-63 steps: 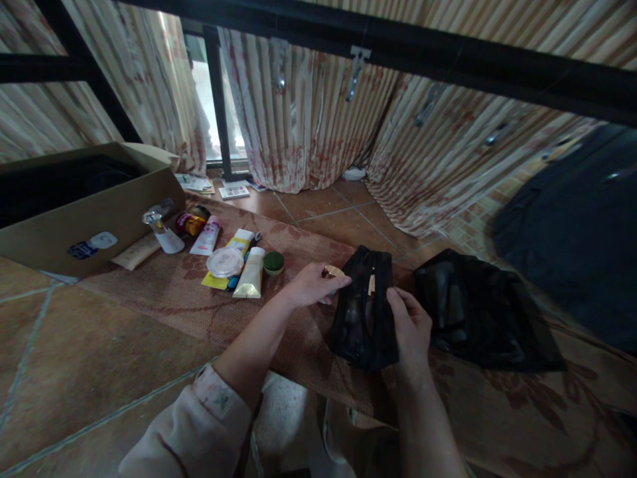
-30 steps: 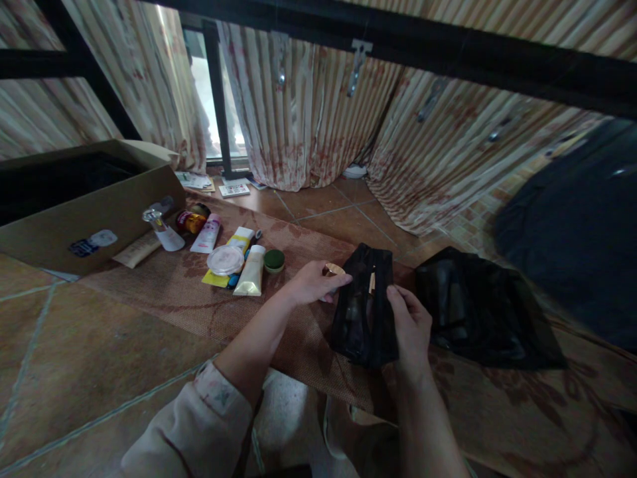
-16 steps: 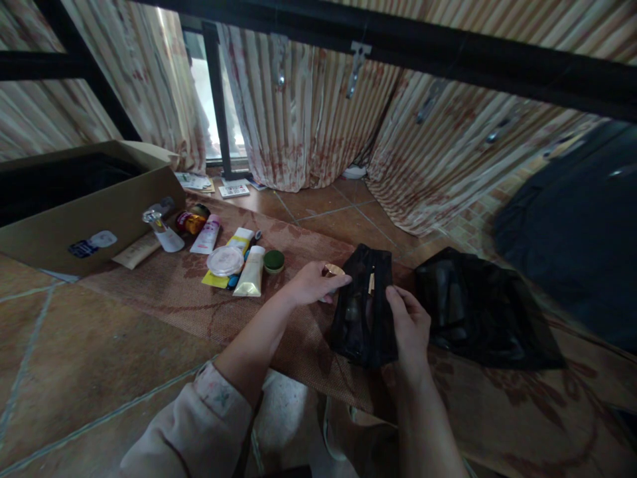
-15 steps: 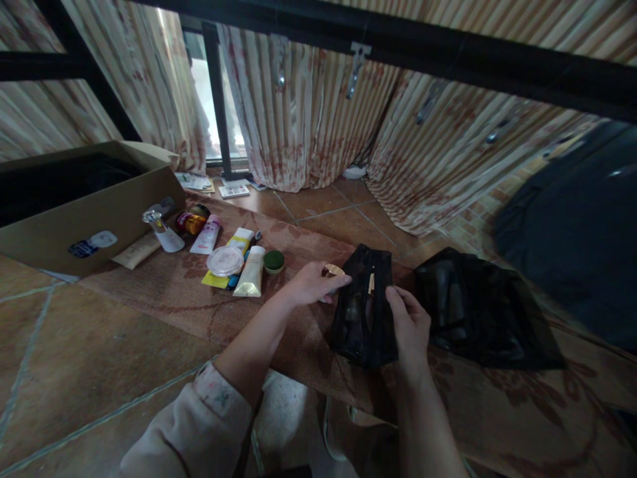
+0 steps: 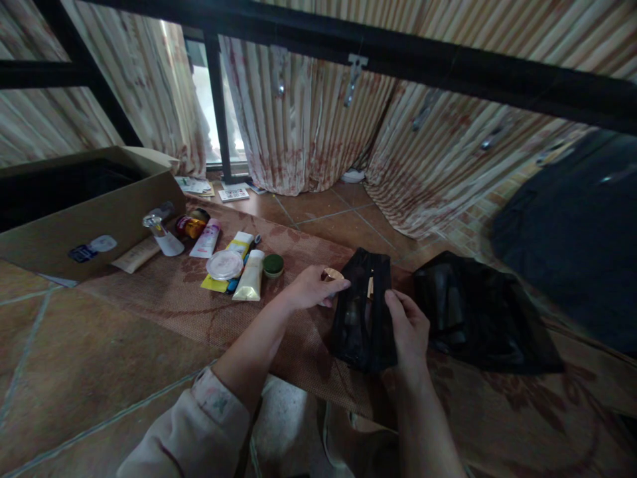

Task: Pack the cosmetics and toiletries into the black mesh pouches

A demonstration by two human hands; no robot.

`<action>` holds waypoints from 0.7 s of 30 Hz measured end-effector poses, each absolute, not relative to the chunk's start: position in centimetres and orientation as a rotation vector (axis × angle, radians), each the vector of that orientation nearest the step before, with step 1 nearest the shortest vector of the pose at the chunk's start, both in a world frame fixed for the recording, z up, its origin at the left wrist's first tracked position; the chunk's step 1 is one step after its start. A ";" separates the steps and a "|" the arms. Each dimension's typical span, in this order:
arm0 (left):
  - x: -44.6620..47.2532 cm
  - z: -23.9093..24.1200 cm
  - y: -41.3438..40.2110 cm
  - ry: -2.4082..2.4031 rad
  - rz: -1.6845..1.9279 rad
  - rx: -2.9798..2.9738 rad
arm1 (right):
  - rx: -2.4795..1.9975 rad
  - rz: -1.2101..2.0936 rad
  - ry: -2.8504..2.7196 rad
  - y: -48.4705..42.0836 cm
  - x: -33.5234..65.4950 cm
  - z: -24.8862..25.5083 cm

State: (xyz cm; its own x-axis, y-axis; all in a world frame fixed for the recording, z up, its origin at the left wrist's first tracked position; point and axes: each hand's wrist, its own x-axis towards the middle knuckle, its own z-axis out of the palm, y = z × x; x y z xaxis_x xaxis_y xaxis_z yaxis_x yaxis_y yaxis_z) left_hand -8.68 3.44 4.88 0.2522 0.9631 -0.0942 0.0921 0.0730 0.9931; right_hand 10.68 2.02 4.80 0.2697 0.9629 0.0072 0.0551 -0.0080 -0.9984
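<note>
A black mesh zip pouch [image 5: 351, 332] lies on the brown mat with its top slit parted, and a gold piece [image 5: 370, 287] shows inside. My right hand [image 5: 411, 322] pinches the pouch's right edge between thumb and fingers. At its left edge, my left hand [image 5: 313, 289] is closed on a small round gold object [image 5: 332, 273], thumb against the pouch. What exactly the gold object is stays partly hidden by the fingers. Left of that hand sit a green-lidded jar [image 5: 273, 265], a cream tube with a gold end [image 5: 250, 279] and a round clear-lidded container [image 5: 225, 265].
A second black mesh bag [image 5: 488, 318] rests on the right. Farther left are a pink-and-white tube [image 5: 206, 239], an amber jar [image 5: 190, 227], a white spray bottle [image 5: 170, 243], a beige tube [image 5: 137, 255] and a cardboard box [image 5: 99, 226]. A dark bar [image 5: 318, 33] crosses above.
The view has tilted very slightly, so everything sits a little lower. Both hands keep their hold by the pouch, with no clear movement otherwise.
</note>
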 end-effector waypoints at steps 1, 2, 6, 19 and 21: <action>-8.7 4.9 3.5 1.117 0.914 1.314 | -1.368 0.978 -1.049 2.0 10.7 4.8; -8.7 4.8 3.5 1.122 0.911 1.313 | -1.369 0.974 -1.053 2.0 10.7 4.8; -8.8 4.5 3.5 1.166 0.910 1.342 | -1.368 0.953 -1.062 2.1 10.8 4.7; -9.0 3.2 3.4 1.609 0.715 1.665 | -1.363 1.000 -1.014 1.9 10.6 5.1; -9.0 3.1 3.4 1.631 0.696 1.669 | -1.367 0.995 -1.017 1.9 10.6 5.2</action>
State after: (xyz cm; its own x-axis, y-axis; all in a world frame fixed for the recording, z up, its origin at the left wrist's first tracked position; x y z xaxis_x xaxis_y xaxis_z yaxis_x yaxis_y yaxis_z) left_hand -8.98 3.40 3.12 0.0666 0.9937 -0.0900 0.6228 0.0291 0.7818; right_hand 10.55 1.90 5.22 0.2763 0.9610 -0.0118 0.0326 -0.0216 -0.9992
